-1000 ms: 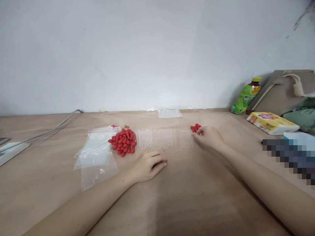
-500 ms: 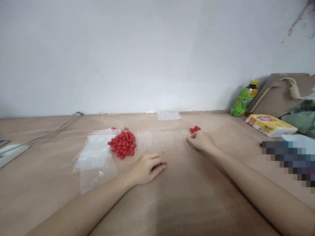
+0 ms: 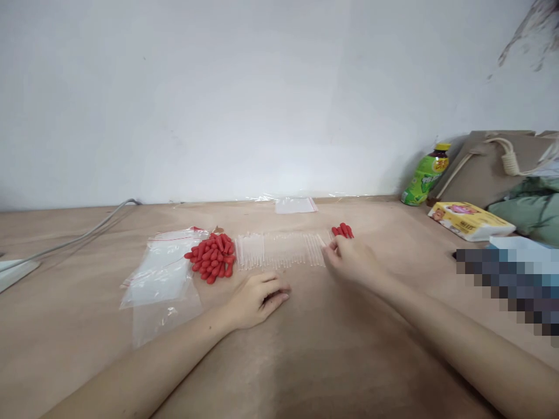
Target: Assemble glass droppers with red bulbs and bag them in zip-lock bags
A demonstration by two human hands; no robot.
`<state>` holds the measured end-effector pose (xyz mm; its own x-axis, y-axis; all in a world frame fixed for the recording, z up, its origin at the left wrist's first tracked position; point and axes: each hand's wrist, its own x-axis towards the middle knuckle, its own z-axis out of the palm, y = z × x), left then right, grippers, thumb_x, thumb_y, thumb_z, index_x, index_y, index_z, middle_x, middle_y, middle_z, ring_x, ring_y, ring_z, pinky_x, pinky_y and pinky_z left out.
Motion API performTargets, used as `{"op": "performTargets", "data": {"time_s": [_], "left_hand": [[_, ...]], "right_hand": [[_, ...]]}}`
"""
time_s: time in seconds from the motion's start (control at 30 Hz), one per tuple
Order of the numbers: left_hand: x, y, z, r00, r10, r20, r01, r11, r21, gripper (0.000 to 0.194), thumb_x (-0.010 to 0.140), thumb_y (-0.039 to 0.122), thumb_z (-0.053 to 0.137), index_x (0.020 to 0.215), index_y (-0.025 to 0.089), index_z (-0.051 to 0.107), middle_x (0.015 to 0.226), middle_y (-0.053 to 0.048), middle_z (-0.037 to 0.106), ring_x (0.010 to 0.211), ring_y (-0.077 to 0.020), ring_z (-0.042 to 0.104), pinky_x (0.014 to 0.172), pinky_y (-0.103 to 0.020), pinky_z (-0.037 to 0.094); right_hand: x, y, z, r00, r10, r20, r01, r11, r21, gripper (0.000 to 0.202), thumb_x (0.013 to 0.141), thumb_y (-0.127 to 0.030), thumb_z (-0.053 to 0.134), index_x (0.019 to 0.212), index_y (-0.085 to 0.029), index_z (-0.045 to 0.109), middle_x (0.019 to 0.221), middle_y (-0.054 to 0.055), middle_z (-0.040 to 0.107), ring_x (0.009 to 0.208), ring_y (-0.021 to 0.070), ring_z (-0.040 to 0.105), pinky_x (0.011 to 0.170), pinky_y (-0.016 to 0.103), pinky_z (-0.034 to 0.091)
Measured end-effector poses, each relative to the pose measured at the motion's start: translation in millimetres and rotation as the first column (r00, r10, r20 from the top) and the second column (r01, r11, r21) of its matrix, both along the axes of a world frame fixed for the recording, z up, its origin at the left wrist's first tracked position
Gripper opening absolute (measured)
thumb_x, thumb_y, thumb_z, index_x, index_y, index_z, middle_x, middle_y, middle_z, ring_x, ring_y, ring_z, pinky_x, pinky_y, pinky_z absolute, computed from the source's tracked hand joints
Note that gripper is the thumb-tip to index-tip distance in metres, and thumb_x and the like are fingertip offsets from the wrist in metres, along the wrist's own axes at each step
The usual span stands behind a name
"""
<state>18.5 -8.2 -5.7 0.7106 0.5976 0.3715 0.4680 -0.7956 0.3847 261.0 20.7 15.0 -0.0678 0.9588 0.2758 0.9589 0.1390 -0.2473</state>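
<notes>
A row of thin clear sticks [image 3: 286,250] lies side by side across the middle of the table. My right hand [image 3: 349,258] is at the row's right end, its fingers pinched; whatever they hold is too small to make out. Just beyond it lie several red pieces [image 3: 342,230]. A larger heap of red drop-shaped pieces [image 3: 212,258] sits at the row's left end. In front of the row, my left hand [image 3: 258,299] rests on the table, fingers loosely bent and slightly apart, holding nothing.
Clear zip bags [image 3: 161,273] lie left of the heap, and a small bag [image 3: 296,205] lies near the wall. At the right are a green bottle [image 3: 425,176], a yellow packet [image 3: 469,221] and a grey-brown bag [image 3: 476,169]. A cable [image 3: 94,227] runs at the left.
My right hand has drawn slightly toward me and left, uncovering more of the small red group. My left hand stays put on the table. The view has shifted a little.
</notes>
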Motion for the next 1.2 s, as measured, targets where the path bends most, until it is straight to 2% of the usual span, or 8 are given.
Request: {"op": "performTargets", "data": {"time_s": [0.17, 0.27, 0.47, 0.6, 0.8, 0.93, 1.07, 1.2], "left_hand": [[0.8, -0.1, 0.6, 1.000, -0.009, -0.010, 0.009, 1.000, -0.008, 0.022, 0.088, 0.023, 0.042, 0.098, 0.017, 0.061, 0.084, -0.005, 0.060, 0.077, -0.0143, 0.057, 0.070, -0.027, 0.047], [0.5, 0.3, 0.6, 1.000, -0.006, -0.013, 0.005, 1.000, -0.013, 0.021, 0.088, 0.022, 0.043, 0.098, 0.017, 0.061, 0.086, -0.005, 0.060, 0.078, -0.0145, 0.057, 0.071, -0.027, 0.046], [-0.7, -0.4, -1.9, 1.000, 0.018, 0.000, -0.018, 1.000, 0.018, 0.019, 0.087, 0.021, 0.044, 0.095, 0.017, 0.061, 0.084, -0.005, 0.060, 0.076, -0.0140, 0.056, 0.068, -0.026, 0.045], [-2.3, -1.5, 4.3, 0.979, 0.192, 0.067, -0.199, 0.972, 0.125, 0.013, 0.084, 0.023, 0.048, 0.081, 0.016, 0.059, 0.075, -0.004, 0.056, 0.070, -0.0145, 0.053, 0.066, -0.026, 0.043], [-37.6, 25.8, 41.6, 0.827, 0.561, 0.030, -0.544, 0.788, 0.288, 0.017, 0.077, 0.031, 0.051, 0.069, 0.017, 0.056, 0.073, -0.004, 0.054, 0.073, -0.0186, 0.052, 0.070, -0.031, 0.042], [-74.4, 61.9, 61.7, 0.619, 0.779, -0.095, -0.737, 0.619, 0.271, 0.028, 0.075, 0.039, 0.050, 0.087, 0.019, 0.065, 0.087, -0.007, 0.060, 0.087, -0.0238, 0.055, 0.077, -0.033, 0.042], [-87.2, 89.3, 67.1, 0.468, 0.832, -0.297, -0.825, 0.532, 0.191, 0.037, 0.071, 0.051, 0.051, 0.088, 0.023, 0.067, 0.096, -0.008, 0.064, 0.094, -0.0311, 0.055, 0.075, -0.038, 0.043], [-78.8, 99.6, 66.1, 0.388, 0.833, -0.396, -0.865, 0.477, 0.157, 0.039, 0.068, 0.053, 0.052, 0.085, 0.021, 0.067, 0.099, -0.011, 0.065, 0.094, -0.0344, 0.056, 0.076, -0.042, 0.042]], "right_hand": [[-18.5, -33.1, -13.5, 0.938, 0.155, 0.311, -0.248, 0.926, 0.286, 0.029, 0.088, -0.030, 0.035, 0.072, -0.016, 0.054, 0.065, 0.009, 0.058, 0.057, 0.0178, 0.050, 0.052, 0.028, 0.027], [-21.3, -40.5, -17.1, 0.919, 0.227, 0.323, -0.334, 0.883, 0.330, 0.030, 0.089, -0.027, 0.035, 0.068, -0.017, 0.054, 0.061, 0.008, 0.056, 0.058, 0.0183, 0.050, 0.055, 0.030, 0.030], [-18.1, -40.1, -35.0, 0.909, 0.412, -0.059, -0.396, 0.900, 0.182, 0.019, 0.089, -0.023, 0.037, 0.091, -0.017, 0.055, 0.084, 0.007, 0.060, 0.073, 0.0175, 0.055, 0.062, 0.028, 0.039], [-16.2, -36.8, -41.5, 0.844, 0.464, -0.269, -0.449, 0.886, 0.121, 0.018, 0.089, -0.021, 0.038, 0.092, -0.019, 0.056, 0.090, 0.006, 0.057, 0.080, 0.0156, 0.055, 0.069, 0.028, 0.044], [-16.6, -36.3, -37.4, 0.829, 0.457, -0.322, -0.456, 0.886, 0.083, 0.016, 0.087, -0.018, 0.040, 0.087, -0.018, 0.056, 0.088, 0.006, 0.055, 0.080, 0.0152, 0.054, 0.071, 0.028, 0.044], [-17.2, -35.5, -38.7, 0.833, 0.447, -0.326, -0.446, 0.891, 0.082, 0.014, 0.086, -0.017, 0.040, 0.087, -0.017, 0.055, 0.088, 0.006, 0.055, 0.079, 0.0152, 0.054, 0.071, 0.029, 0.044], [-17.5, -35.0, -39.5, 0.827, 0.455, -0.330, -0.455, 0.887, 0.082, 0.014, 0.086, -0.016, 0.040, 0.088, -0.017, 0.054, 0.088, 0.006, 0.054, 0.080, 0.0151, 0.054, 0.072, 0.029, 0.044], [-17.6, -35.5, -38.6, 0.832, 0.451, -0.323, -0.453, 0.888, 0.074, 0.014, 0.086, -0.016, 0.041, 0.087, -0.017, 0.054, 0.087, 0.006, 0.054, 0.079, 0.0153, 0.054, 0.072, 0.030, 0.044]]}}
